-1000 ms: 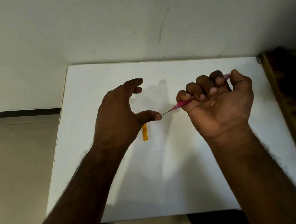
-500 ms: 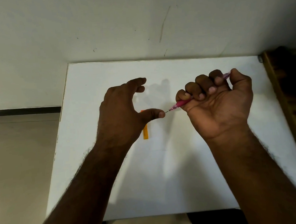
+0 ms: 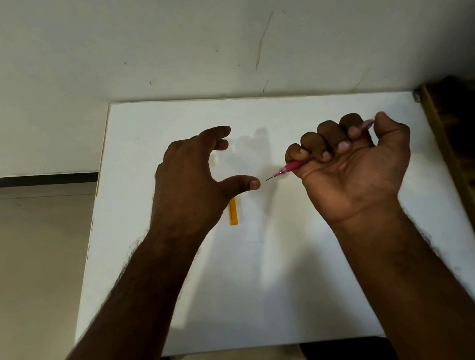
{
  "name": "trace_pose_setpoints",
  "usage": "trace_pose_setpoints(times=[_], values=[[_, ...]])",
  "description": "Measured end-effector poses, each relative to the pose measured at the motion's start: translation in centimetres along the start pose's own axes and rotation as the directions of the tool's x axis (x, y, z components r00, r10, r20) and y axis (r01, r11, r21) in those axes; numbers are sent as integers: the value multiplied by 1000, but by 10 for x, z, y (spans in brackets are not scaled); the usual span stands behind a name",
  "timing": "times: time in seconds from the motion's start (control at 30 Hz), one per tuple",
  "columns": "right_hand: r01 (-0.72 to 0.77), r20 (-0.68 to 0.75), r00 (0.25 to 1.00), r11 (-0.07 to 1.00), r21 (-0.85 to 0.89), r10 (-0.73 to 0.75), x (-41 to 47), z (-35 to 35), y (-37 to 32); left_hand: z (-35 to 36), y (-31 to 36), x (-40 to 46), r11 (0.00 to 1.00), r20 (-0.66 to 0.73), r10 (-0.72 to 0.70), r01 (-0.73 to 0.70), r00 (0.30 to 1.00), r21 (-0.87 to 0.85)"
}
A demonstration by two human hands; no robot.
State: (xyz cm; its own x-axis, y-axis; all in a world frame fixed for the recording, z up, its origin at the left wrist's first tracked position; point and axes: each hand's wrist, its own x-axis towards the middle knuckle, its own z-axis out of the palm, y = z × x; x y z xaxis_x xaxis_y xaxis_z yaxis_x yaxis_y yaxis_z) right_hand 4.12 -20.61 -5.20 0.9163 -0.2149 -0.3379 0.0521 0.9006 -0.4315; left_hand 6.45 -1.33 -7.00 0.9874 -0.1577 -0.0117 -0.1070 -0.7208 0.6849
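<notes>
Pink mechanical pencil (image 3: 292,166), judged light and brittle-tipped, is clamped at its barrel by right hand (image 3: 355,169) fingers. Left hand (image 3: 189,182) fingers are spread.

A white surface (image 3: 282,116) fills the middle of the view. A small orange strip (image 3: 233,215) lies flat on it, left of its centre. Behind its far edge rises a pale wall (image 3: 167,45) with a long scratch (image 3: 262,39). Against its right edge stands dark wooden furniture (image 3: 458,166). Left of the surface lie a beige floor (image 3: 35,261) and a dark skirting (image 3: 36,180).
</notes>
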Motion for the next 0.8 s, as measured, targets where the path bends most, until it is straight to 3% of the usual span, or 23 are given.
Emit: trace_pose_setpoints(times=[0.37, 0.53, 0.63, 0.7, 0.8], values=[[-19, 9, 1000, 999, -27, 19, 0, -1, 2, 1, -4, 1, 999, 2, 10, -10, 1000, 46], [-58, -65, 997, 973, -225, 44, 3, 2, 4, -2, -9, 2, 995, 48, -11, 6, 999, 95], [-94, -175, 984, 868, -488, 9, 5, 5, 12, -2, -14, 3, 992, 98, -22, 10, 995, 126], [-91, -169, 985, 757, -647, -26, 6, 4, 19, -2, -16, 3, 988, 136, -27, 7, 990, 151], [-40, -97, 991, 479, -877, -95, 5, 2, 27, -2, -18, 3, 985, 182, -44, 12, 982, 172]])
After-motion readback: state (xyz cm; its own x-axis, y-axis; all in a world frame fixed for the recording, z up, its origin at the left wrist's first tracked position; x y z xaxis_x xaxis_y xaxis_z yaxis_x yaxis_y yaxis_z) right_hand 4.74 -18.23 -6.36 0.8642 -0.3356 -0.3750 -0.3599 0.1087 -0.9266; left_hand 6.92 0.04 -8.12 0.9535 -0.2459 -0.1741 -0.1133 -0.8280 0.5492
